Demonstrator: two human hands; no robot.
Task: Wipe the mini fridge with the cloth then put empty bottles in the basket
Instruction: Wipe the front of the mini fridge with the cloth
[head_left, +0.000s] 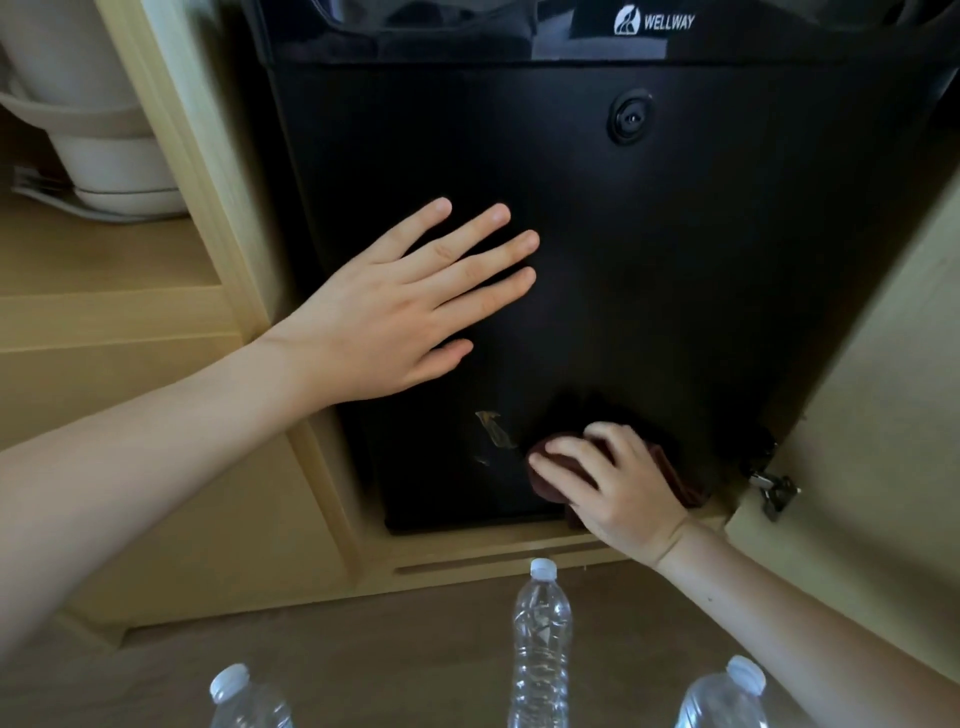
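head view, and it's the only one: the mini fridge (649, 260) sits tucked inside a light wooden cabinet (234, 519), and its black door fills most of the shot. there's a white wellway logo (654, 22) on the glossy strip up top and a round lock (630, 118) a bit below it.

the left hand (395, 306) lies flat on the door about halfway up. its fingers are straight and slightly spread, the thumb sticks out to the side, and it's holding nothing.

the right hand (613, 483) is way lower, close to the door's bottom edge. its fingers are curled over a dark brownish cloth (543, 488), bunching it and pressing it against the door. just left of the cloth there's a pale scuffed patch (493, 428) on the black surface, could be a torn sticker, can't really tell.

three clear plastic bottles with white caps stand upright on the brown floor (363, 665) in front of the cabinet. the middle bottle (540, 639) is nearest the fridge, right below the right wrist, and looks empty. the left bottle (244, 701) and right bottle (727, 696) are cut off by the bottom edge.

on the right a cabinet door (857, 441) hangs open with a metal hinge (769, 488) showing. up left, a white appliance (93, 104) sits on a shelf.
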